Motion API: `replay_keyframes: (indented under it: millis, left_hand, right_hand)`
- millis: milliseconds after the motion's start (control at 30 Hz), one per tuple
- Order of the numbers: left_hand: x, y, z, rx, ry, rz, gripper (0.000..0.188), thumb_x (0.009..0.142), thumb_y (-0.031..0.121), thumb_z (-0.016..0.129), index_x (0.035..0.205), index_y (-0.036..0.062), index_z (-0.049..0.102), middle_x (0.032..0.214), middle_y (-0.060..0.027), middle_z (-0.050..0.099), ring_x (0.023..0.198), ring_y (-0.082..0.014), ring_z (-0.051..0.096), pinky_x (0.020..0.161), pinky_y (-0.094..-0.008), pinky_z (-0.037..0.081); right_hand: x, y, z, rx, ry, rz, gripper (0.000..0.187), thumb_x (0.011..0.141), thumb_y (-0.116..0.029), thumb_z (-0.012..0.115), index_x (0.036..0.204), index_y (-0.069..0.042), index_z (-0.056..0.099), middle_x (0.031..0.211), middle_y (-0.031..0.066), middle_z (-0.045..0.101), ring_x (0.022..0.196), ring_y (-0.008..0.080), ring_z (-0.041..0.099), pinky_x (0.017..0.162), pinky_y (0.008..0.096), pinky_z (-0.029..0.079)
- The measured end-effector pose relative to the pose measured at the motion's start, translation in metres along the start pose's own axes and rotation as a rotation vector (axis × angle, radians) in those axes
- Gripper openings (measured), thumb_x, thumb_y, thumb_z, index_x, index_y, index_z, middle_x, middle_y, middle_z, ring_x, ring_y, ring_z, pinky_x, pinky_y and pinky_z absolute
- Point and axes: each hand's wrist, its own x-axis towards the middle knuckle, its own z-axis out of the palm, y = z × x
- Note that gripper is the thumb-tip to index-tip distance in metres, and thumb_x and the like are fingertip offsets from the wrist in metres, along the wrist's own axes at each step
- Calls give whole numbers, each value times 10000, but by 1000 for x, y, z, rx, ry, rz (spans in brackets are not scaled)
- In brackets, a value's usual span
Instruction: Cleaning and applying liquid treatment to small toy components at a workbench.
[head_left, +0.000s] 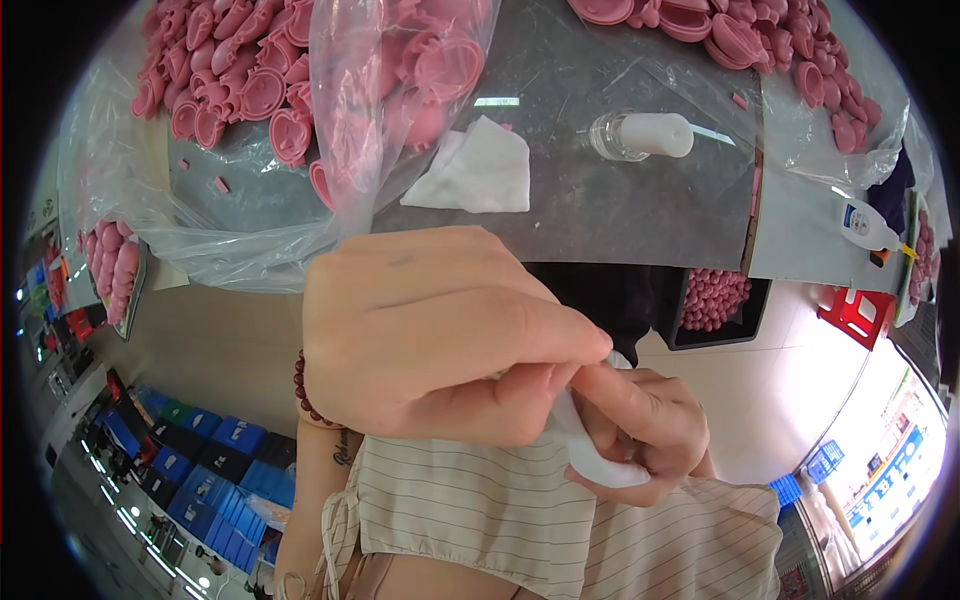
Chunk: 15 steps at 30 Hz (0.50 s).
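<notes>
My left hand (440,340) is raised in the middle, back of the hand up, with thumb and forefinger pinched together. Its fingertips meet those of my right hand (655,430). What the left pinch holds, if anything, is hidden. A soft white cloth (600,462) is gripped by my right hand, curving down from the fingertips and out past the lower fingers. Beyond the hands, on the grey tabletop (640,215), lies a folded white wipe (475,170). A transparent bottle with a white cap (645,135) is to the right of it.
Pink molded cup-shaped parts (265,95) pile up at the far left, partly under a transparent plastic bag (345,130). More pink parts (740,40) lie far right. Below the table edge is a black bin (715,310) of small pink pieces. A red stool (858,315) and white squeeze bottle (868,225) are rightward.
</notes>
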Motion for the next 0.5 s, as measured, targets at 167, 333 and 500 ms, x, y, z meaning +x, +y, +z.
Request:
replay_keyframes:
  millis: [167,333,500]
  left_hand:
    - [-2,0,8,42,26,-22,211,548,-46,628,758,-49,606,584,-59,562,461,-123,489,409,-207,374]
    - [-1,1,6,-30,9,-58,258,606,131,753,738,-34,605,589,-64,561,454,-127,494,410,-216,371]
    - [-1,-1,4,-151,-15,-123,193,697,145,681,739,-29,608,594,-80,565,456,-136,495,413,-224,372]
  right_hand:
    - [0,-3,-3,-41,-50,77,719,642,71,579,1250,140,201,592,20,400,551,161,435,514,259,371]
    - [0,-5,1,-1,-19,83,715,648,68,583,1251,137,204,575,5,382,533,148,420,506,253,359]
    - [-3,5,1,141,-53,-7,730,642,78,585,1258,128,197,569,-7,359,510,124,392,501,240,342]
